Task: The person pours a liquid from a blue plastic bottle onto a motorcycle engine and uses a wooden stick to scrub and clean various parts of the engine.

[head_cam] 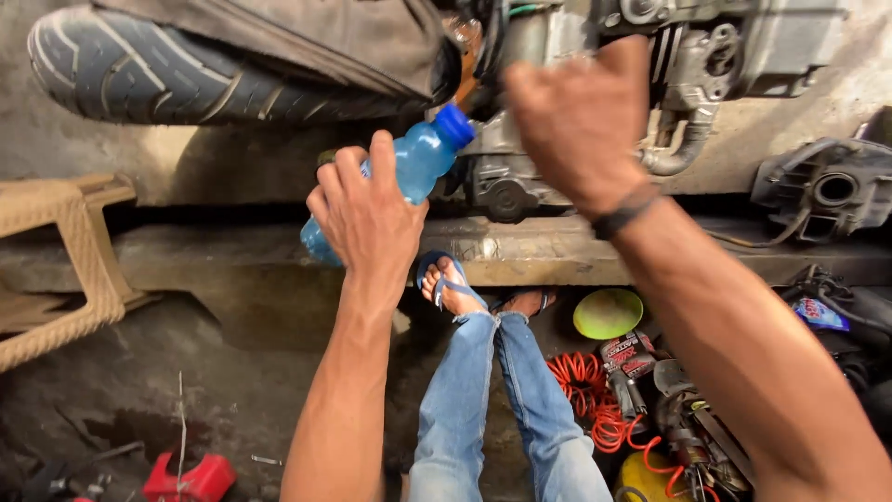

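Gripping a blue plastic bottle [409, 177] with a blue cap, the left hand [367, 218] has its fingers wrapped round the body, tipping the capped end up toward the motorcycle engine [520, 177]. Right hand [576, 121] is up against the engine, fingers curled behind it, so can't tell what they're grasping. Orange coiled hose [585, 395] lies below by the jeans.

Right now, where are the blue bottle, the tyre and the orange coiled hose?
blue bottle [420, 160]: head view, on its upper body, below the cap.
tyre [121, 74]: head view, on the tread at upper left.
orange coiled hose [578, 383]: head view, on the coils beside the jeans.
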